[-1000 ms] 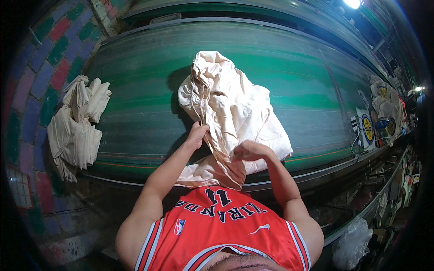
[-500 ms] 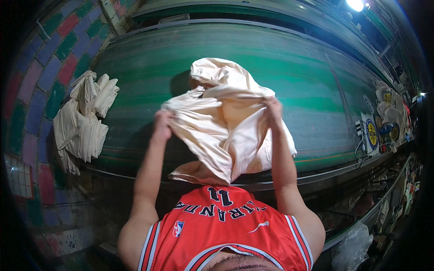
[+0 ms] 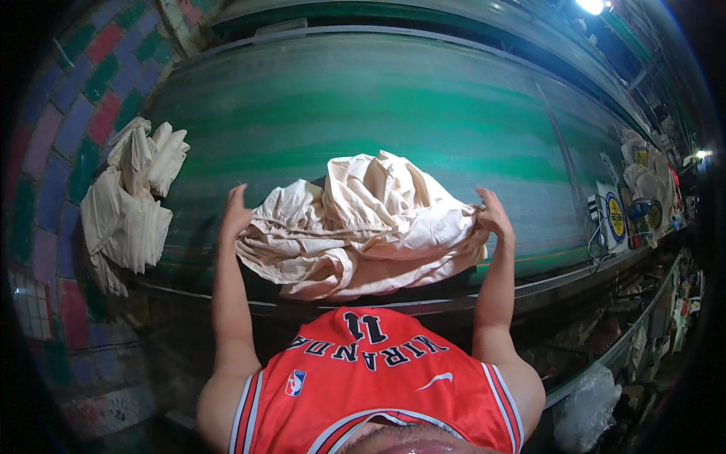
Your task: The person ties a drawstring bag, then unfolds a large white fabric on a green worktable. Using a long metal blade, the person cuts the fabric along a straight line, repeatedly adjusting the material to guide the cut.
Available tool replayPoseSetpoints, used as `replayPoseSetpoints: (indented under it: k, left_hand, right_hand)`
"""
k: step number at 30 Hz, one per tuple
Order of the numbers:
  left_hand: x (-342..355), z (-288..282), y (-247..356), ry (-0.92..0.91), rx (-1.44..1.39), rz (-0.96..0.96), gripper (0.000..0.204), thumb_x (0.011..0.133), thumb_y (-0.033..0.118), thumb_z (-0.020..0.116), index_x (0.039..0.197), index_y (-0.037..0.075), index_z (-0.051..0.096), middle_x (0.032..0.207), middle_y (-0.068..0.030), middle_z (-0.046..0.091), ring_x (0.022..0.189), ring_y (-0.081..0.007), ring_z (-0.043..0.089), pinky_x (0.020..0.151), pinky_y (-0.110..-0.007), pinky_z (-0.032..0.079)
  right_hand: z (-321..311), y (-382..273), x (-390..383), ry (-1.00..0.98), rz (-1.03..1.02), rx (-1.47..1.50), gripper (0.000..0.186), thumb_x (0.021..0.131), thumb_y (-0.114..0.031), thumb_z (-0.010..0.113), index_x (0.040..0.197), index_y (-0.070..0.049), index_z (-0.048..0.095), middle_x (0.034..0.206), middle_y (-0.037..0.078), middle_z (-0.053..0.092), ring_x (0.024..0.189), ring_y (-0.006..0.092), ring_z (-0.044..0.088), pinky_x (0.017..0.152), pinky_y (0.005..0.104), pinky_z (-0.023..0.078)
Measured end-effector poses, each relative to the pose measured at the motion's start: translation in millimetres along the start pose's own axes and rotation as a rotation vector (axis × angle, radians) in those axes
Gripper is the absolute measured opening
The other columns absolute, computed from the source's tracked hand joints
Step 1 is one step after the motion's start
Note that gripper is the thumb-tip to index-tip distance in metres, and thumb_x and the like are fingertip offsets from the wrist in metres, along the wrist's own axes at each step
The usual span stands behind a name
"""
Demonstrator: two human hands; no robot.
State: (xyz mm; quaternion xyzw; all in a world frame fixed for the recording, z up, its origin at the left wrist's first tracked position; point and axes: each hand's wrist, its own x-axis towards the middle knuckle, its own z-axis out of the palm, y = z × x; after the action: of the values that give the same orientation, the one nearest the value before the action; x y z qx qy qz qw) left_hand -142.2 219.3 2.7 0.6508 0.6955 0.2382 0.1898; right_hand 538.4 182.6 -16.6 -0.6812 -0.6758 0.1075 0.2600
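Note:
A large cream cloth (image 3: 370, 234) lies crumpled on the green table (image 3: 265, 106), close to its near edge. A gathered, puckered seam runs across its middle, and a rounded puff of fabric rises behind that seam. At the cloth's left end is my left hand (image 3: 238, 214), open, fingers pointing up and away. My right hand (image 3: 493, 213) is open at the right end, fingers apart and partly curled, its thumb side next to the fabric. Whether either hand still touches the cloth I cannot tell.
More cream cloth (image 3: 128, 204) is heaped at the table's left end beside a painted brick wall (image 3: 76, 106). On the right lie a panel with a round blue-and-yellow emblem (image 3: 616, 216), a cable and more fabric. Clear plastic (image 3: 588, 405) hangs low at the right.
Both hands have let go of their grip and moved apart, left and right. The cloth, held up and draped before, has dropped lower and wider onto the table.

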Motion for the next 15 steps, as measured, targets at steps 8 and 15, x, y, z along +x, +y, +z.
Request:
replayPoseSetpoints:
  k: [8,15]
  left_hand:
    - [-25,93,116,-0.649,0.187,0.484,0.086,0.074,0.023,0.083,0.142,-0.003,0.038,0.146,-0.0272,0.045,0.133,-0.0385,0.047,0.111,-0.039,0.039]
    - [-14,67,147,-0.669,-0.631,0.202,0.033,0.102,0.022,0.058,0.127,0.001,0.055,0.109,-0.0052,0.065,0.091,-0.0129,0.059,0.081,-0.029,0.05]
  right_hand:
    - [23,-126,-1,-0.526,0.028,-0.152,0.05,0.073,0.003,0.052,0.12,-0.004,0.064,0.093,0.023,0.07,0.09,0.0353,0.07,0.082,0.0429,0.053]
    - [0,-161,35,0.126,0.03,0.252,0.032,0.079,0.002,0.06,0.11,-0.001,0.065,0.105,0.022,0.064,0.093,0.0344,0.066,0.082,0.0401,0.054]
